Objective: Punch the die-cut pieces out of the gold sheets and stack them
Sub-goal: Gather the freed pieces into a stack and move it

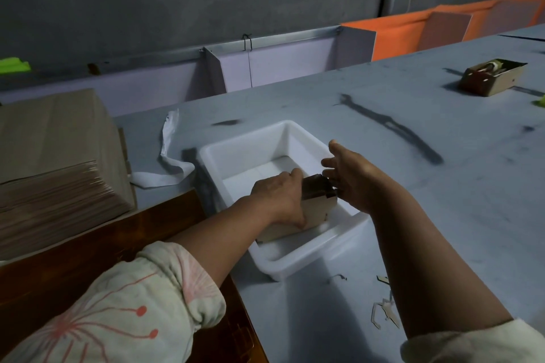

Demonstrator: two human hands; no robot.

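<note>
A white plastic bin (236, 147) sits on the grey table, tilted a little toward me. Inside it stands a stack of punched-out card pieces (317, 206), pale on the face and dark along the top edge. My left hand (280, 200) grips the stack from the left, thumb low on its front. On the stack's right side is my right hand (351, 174), fingers straight and spread, touching the stack's right edge. A tall pile of uncut sheets (56, 162) lies at the far left.
A dark wooden board (73, 247) lies under my left forearm. A white plastic strip (168, 156) curls behind the bin. Card scraps (383, 309) litter the near table. A small cardboard box (492, 76) sits at the far right. Purple and orange panels line the back.
</note>
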